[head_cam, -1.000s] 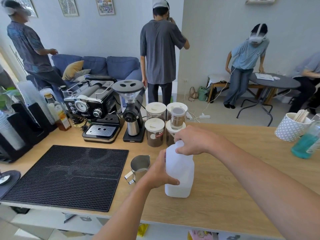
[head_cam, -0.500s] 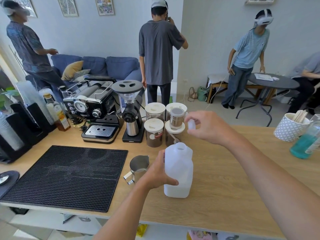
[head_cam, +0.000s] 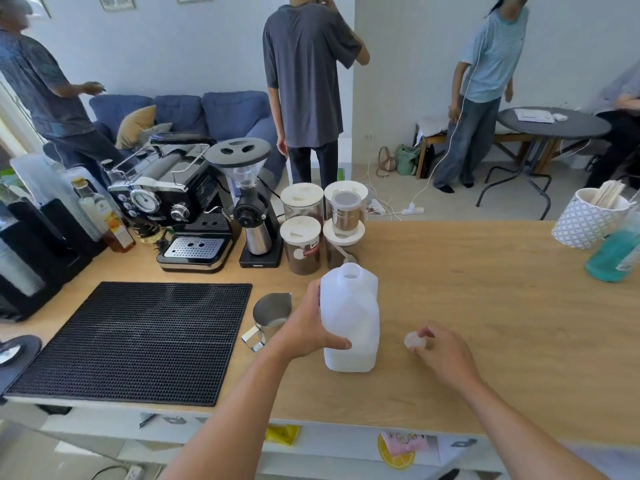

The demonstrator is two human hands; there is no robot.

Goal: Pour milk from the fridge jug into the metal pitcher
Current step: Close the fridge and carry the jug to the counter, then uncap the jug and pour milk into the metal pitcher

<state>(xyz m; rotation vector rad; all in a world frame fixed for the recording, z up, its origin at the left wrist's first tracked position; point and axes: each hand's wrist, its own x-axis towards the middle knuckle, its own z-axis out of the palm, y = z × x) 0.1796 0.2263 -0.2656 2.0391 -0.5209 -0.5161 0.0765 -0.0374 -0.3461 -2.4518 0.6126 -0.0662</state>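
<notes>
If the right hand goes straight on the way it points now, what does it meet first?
Probably the jug: the right hand, pinching the cap, points left at its side, though depth is unclear.

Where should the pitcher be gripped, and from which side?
By its handle, coming from the near left. The pitcher stands upright with the handle facing that way and the spout pointing away. Its smooth round body probably offers a poorer hold.

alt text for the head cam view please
A person's left hand grips an uncapped white milk jug standing upright on a wooden counter, while the right hand pinches its cap to the right. A metal pitcher stands left of the jug, beside a black mat; an espresso machine and grinder sit behind.
</notes>
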